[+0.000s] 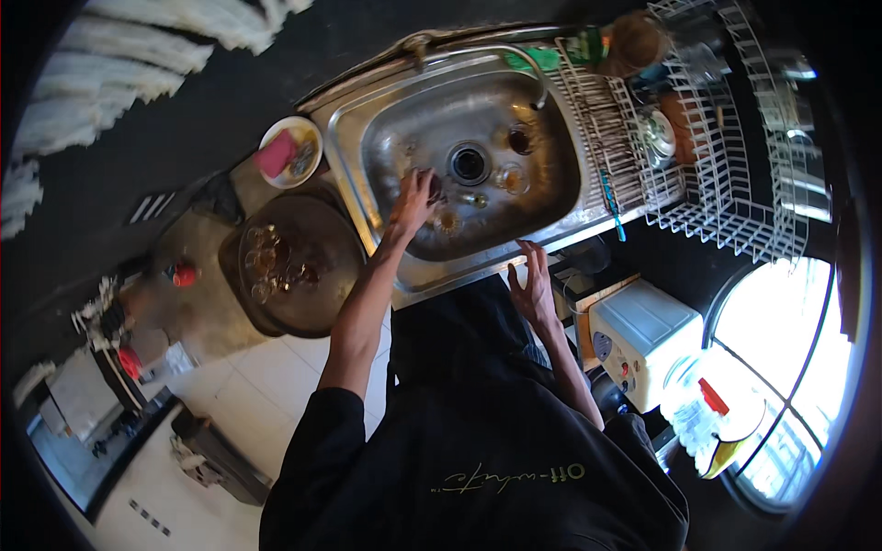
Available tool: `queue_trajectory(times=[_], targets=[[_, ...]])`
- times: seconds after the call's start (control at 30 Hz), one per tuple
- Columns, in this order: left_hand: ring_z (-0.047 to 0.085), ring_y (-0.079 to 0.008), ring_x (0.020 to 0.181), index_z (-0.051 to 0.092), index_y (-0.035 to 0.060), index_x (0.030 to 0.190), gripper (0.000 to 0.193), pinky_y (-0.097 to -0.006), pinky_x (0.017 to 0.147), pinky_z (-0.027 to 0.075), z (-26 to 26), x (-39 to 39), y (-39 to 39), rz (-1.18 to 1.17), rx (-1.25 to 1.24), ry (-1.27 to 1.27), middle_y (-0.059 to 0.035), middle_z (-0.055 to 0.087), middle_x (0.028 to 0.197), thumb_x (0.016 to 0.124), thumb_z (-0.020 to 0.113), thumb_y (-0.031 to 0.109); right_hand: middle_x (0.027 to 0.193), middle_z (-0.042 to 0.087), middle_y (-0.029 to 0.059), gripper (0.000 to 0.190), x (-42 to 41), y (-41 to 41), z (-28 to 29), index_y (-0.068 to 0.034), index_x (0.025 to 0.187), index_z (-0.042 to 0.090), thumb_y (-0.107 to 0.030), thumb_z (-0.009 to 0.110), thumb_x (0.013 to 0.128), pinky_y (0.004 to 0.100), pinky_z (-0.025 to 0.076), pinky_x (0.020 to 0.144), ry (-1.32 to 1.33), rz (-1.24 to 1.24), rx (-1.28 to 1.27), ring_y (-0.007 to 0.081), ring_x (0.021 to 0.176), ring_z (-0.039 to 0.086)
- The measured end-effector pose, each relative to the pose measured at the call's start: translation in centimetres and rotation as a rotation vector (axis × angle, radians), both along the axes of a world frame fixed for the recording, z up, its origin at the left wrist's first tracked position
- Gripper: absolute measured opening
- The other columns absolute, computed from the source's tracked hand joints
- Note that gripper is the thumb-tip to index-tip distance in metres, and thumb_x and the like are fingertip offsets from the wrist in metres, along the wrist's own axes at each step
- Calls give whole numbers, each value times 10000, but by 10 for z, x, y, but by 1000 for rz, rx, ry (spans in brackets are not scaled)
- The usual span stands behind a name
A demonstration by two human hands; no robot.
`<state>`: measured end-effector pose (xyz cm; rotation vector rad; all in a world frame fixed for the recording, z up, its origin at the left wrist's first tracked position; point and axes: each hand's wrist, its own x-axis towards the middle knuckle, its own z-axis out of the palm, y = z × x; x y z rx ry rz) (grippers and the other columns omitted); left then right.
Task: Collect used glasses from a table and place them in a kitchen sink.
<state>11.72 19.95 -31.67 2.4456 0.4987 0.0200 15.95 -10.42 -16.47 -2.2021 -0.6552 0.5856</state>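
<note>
Over the left part of the steel sink (551,210), my left hand (412,206) has its fingers on a small dark-looking glass (434,189); whether it grips the glass firmly is hard to tell. My right hand (532,279) is at the sink's front edge, fingers spread, holding nothing. Small clear glasses stand or lie in the basin around the drain (469,163): one with amber contents (511,179), a dark one (519,139), one nearer the front (448,222) and a small shiny piece (477,200). The curved faucet (541,82) reaches over the basin's back right.
Left of the sink, a round dark tray (331,275) holds several small glasses. Behind it sits a white bowl (289,180) with a pink cloth or sponge (275,154). A white wire dish rack (723,237) with dishes stands at the right, past the ribbed drainboard (599,124).
</note>
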Motion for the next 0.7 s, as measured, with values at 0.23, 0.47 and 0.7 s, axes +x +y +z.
queue_trajectory(times=[0.23,0.47,0.7], targets=[[398,-496,1368,197,46,1608,1001,-526,1126,397,41,-15,-29,54,405,243,-344,382,1448,761,717,-70,1273,554,230,487,12,74,22,-23,1386,501,4,633,917,455,501,976,-202,133,154,398,1172,571],[601,-400,1116,606,24,1308,480,-489,998,486,160,-179,-74,449,-86,-224,-188,644,1179,828,628,6,1303,609,198,515,-49,209,18,-20,1343,527,-176,745,903,459,531,953,-110,459,331,426,1164,613],[474,-449,1202,489,47,1417,581,-535,1041,409,211,-310,25,601,249,-89,-245,521,1304,865,668,33,1467,400,216,1074,-142,293,-24,-213,1629,133,-334,822,814,496,381,1136,-68,900,39,435,1340,466]])
